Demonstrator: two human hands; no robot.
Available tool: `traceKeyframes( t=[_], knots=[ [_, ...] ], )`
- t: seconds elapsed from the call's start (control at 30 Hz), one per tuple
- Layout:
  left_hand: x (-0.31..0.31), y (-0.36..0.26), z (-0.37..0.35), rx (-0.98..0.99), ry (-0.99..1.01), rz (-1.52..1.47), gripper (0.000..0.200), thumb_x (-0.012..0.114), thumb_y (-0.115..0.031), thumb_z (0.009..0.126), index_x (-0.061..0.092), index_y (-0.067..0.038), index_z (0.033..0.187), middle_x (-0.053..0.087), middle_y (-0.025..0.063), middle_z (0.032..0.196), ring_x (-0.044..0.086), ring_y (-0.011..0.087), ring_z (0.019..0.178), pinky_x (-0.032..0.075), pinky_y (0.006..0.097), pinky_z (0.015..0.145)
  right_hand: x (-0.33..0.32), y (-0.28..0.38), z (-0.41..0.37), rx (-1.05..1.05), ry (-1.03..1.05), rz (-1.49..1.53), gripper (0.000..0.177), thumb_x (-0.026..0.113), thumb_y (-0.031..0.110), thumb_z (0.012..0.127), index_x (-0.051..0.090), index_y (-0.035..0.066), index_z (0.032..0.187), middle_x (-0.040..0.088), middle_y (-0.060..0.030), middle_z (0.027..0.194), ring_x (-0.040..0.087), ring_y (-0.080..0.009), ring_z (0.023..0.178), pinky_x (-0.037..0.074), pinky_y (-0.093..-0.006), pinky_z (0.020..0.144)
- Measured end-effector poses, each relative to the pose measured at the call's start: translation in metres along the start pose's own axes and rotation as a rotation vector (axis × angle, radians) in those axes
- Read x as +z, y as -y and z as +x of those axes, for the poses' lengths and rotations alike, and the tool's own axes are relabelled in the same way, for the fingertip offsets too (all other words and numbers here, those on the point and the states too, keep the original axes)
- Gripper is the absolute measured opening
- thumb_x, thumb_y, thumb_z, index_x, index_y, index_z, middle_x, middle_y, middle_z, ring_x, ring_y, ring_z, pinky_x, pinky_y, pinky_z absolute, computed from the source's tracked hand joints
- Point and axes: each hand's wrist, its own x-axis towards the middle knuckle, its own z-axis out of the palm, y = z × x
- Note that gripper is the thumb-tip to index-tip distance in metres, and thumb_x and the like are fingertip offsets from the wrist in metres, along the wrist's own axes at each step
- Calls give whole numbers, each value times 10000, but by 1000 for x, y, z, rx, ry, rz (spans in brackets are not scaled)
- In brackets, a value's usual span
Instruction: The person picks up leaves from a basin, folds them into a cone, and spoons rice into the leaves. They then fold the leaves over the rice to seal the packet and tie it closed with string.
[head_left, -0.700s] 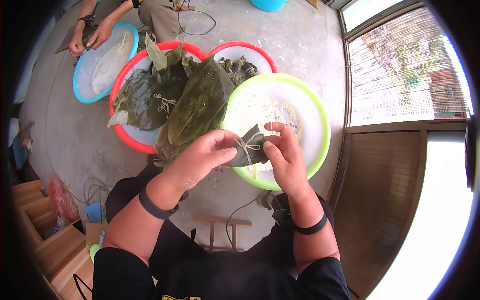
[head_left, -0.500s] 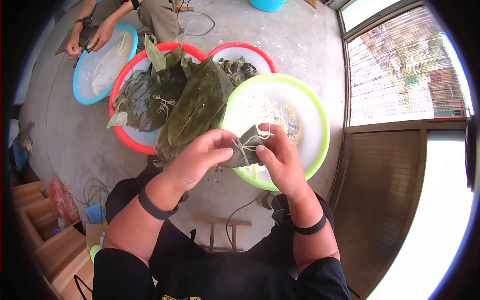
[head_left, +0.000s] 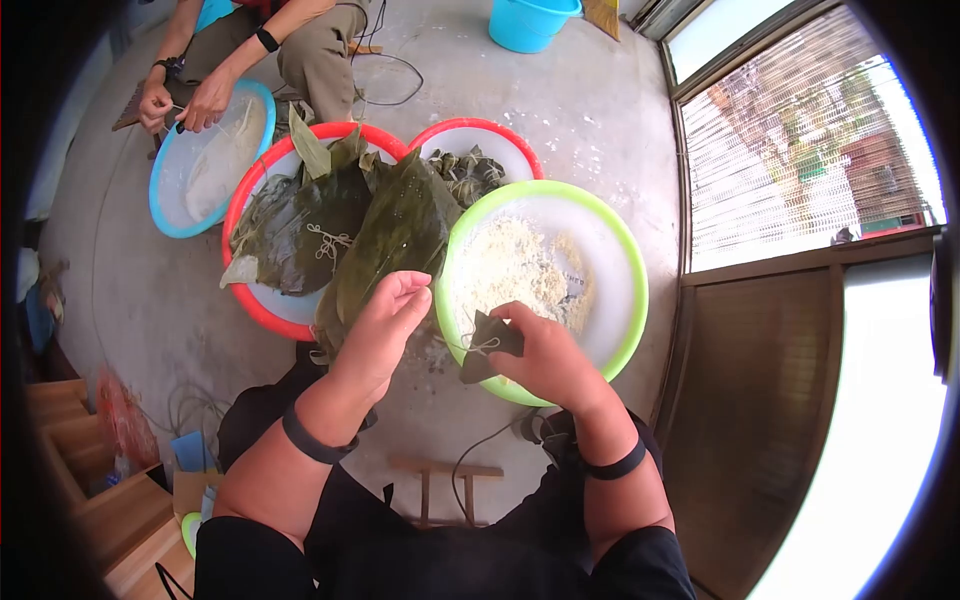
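My right hand (head_left: 548, 358) holds a tied, leaf-wrapped bundle (head_left: 487, 352) over the near-left rim of the green-rimmed basin (head_left: 640, 300). White string crosses the bundle. To the left, my left hand (head_left: 392, 318) is raised with thumb and fingers pressed together; whether they pinch the string's end is too small to tell. Pale grains (head_left: 515, 268) lie in the green-rimmed basin. Large dark wet leaves (head_left: 395, 230) rest across the red-rimmed basin (head_left: 238, 205), with a knot of string on them.
A second red-rimmed basin (head_left: 525, 150) holds several wrapped bundles (head_left: 468, 175). At the upper left, another person's hands (head_left: 205, 103) work with string over a blue-rimmed basin (head_left: 265, 100). A blue bucket (head_left: 525, 25), a wooden stool (head_left: 445, 468) and cables stand or lie around.
My left hand has come off the bundle and moved left. My right hand has carried it down and slightly right. The camera view has shifted, and the other person's hands have moved apart.
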Motion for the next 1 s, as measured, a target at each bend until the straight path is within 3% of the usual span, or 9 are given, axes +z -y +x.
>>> traceKeyframes(
  t=[0.03,0.13,0.2,0.4,0.47,0.57,0.67,0.83,1.0],
  knots=[
    [1,1,1,-1,-5,-4,384,519,-357,1056,506,-104,1345,518,10,1309,455,131,1241,345,338,1060,-1,-6,4,5,-109,104,484,732,138,846,541,60,1283,723,-174,938,717,-287,892,541,-375,809],
    [0,2,-2,-1,-17,-13,366,514,-360,1057,512,-124,1337,517,1,1306,451,127,1248,342,352,1062,-14,-4,17,-140,-566,847,594,646,174,982,349,27,1475,595,-217,1316,643,-269,1124,532,-390,931],
    [0,2,-2,6,-7,-11,358,512,-360,1058,514,-131,1333,516,-3,1307,451,123,1250,342,353,1059,-28,3,15,-207,-674,901,619,594,168,1020,264,-3,1514,491,-230,1432,588,-293,1221,503,-407,1000],
    [0,-2,-2,-59,3,-21,316,513,-335,1058,526,-134,1302,518,-8,1314,473,126,1242,349,339,1040,-3,6,5,-172,-270,700,446,635,101,992,467,-19,1388,562,-126,1367,621,-198,1145,534,-330,929],
    [1,-1,-2,-48,14,-36,303,516,-325,1057,530,-133,1292,524,-10,1310,482,125,1233,352,335,1033,1,8,2,-180,-237,554,367,661,88,972,556,-14,1309,656,-99,1205,669,-155,1019,553,-295,857],
    [4,1,-1,-43,45,-27,286,519,-312,1057,533,-131,1278,535,-11,1294,490,122,1224,359,328,1022,-4,18,-5,-120,-101,372,310,673,80,946,624,17,1246,694,-95,1077,684,-172,993,544,-328,865],
    [7,3,-1,-51,67,-13,264,519,-296,1057,540,-127,1259,549,-14,1269,497,114,1208,366,319,1009,-4,23,-8,-144,-12,179,337,688,114,927,635,47,1253,695,-138,1117,703,-229,972,548,-349,856],
    [9,5,-1,-60,141,13,235,521,-278,1056,556,-111,1218,577,-12,1210,512,101,1158,384,303,977,6,5,-10,-261,201,-149,432,639,216,950,564,66,1348,655,-182,1214,628,-353,1118,496,-448,956],
    [15,3,-3,-25,204,51,200,526,-220,1050,562,-75,1183,596,7,1149,539,109,1107,406,275,957,18,0,-11,-317,230,-119,458,675,212,913,570,45,1327,667,-200,1140,643,-383,1053,507,-467,912]
  ],
)
